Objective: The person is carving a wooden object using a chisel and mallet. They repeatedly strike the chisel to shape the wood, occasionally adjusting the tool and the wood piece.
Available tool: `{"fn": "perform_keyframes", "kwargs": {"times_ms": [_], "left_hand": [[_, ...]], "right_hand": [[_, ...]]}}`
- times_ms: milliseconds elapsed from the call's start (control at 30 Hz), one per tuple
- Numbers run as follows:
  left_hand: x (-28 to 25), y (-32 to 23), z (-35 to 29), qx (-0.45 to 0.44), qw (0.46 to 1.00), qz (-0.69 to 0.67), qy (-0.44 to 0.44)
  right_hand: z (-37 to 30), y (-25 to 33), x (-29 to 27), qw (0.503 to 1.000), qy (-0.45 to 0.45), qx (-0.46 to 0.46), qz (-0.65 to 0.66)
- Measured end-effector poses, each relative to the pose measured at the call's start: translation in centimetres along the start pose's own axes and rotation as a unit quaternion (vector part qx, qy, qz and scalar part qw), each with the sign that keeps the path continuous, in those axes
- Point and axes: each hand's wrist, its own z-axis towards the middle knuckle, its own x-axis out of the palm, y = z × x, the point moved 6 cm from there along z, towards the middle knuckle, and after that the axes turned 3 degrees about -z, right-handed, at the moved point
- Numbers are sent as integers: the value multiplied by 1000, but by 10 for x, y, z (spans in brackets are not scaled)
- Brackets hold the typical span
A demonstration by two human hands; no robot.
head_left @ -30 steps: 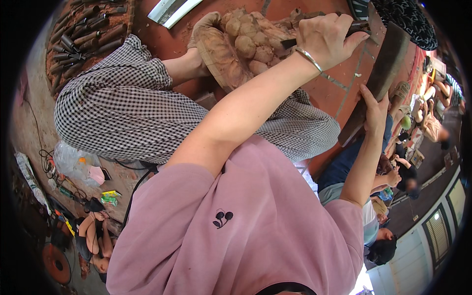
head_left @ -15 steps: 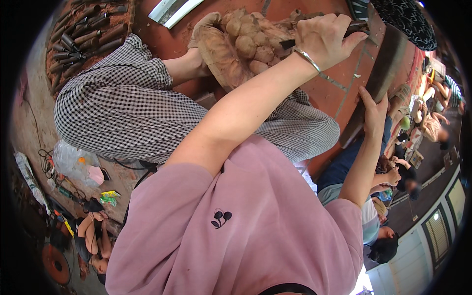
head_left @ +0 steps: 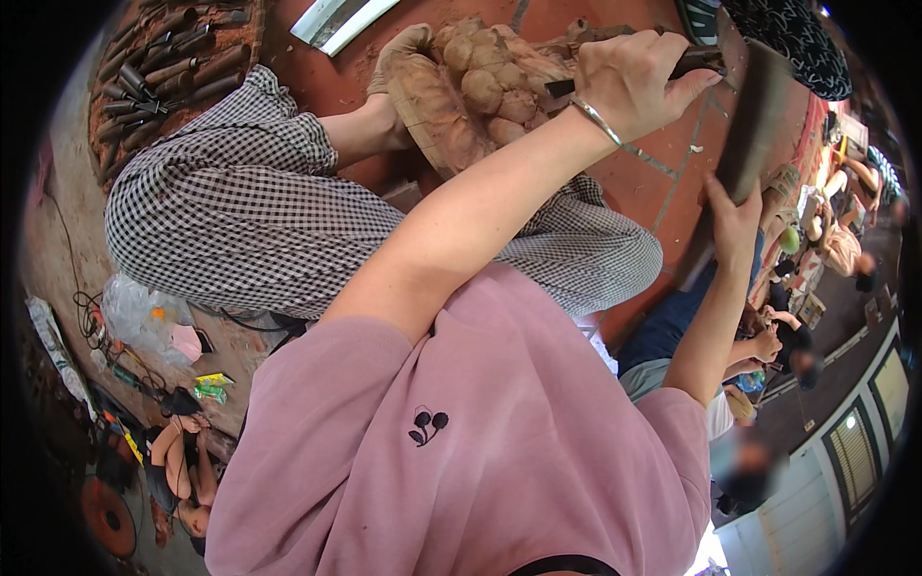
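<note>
My left hand (head_left: pixel 629 84), with a silver bangle at the wrist, is closed around a dark-handled chisel (head_left: pixel 696 61). A dark bit of it (head_left: pixel 560 88) juts out beside a brown wood carving (head_left: pixel 492 82) covered in rounded lumps. My right hand (head_left: pixel 735 223) grips a long dark wooden mallet (head_left: pixel 754 125) around its lower part. The mallet's upper part, smeared by motion, stands close to the chisel's handle end; whether they touch I cannot tell. A bare foot (head_left: pixel 381 120) rests against the carving's left side.
Several chisels (head_left: pixel 158 82) lie in a tray of wood chips at upper left. A pale metal-like strip (head_left: pixel 341 21) is on the red tiled floor (head_left: pixel 663 144). Plastic bags (head_left: pixel 144 317) and cables lie at left. Other people (head_left: pixel 663 317) sit at right and lower left.
The mallet has swung slightly, its upper end shifting left toward the chisel and its lower end right. My right hand has dropped a little. My left hand stays nearly in place.
</note>
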Motion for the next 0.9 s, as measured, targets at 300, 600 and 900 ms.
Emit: {"fn": "perform_keyframes", "kwargs": {"times_ms": [300, 600, 900], "left_hand": [[-9, -1, 0, 8, 1000, -22, -20], [-10, 0, -3, 17, 999, -29, -30], [-19, -3, -2, 47, 995, -60, -67]], "right_hand": [[-2, 13, 1, 998, -16, -14, -53], [2, -12, -4, 1000, -22, -2, -5], [-5, -20, -3, 998, -29, 32, 37]]}}
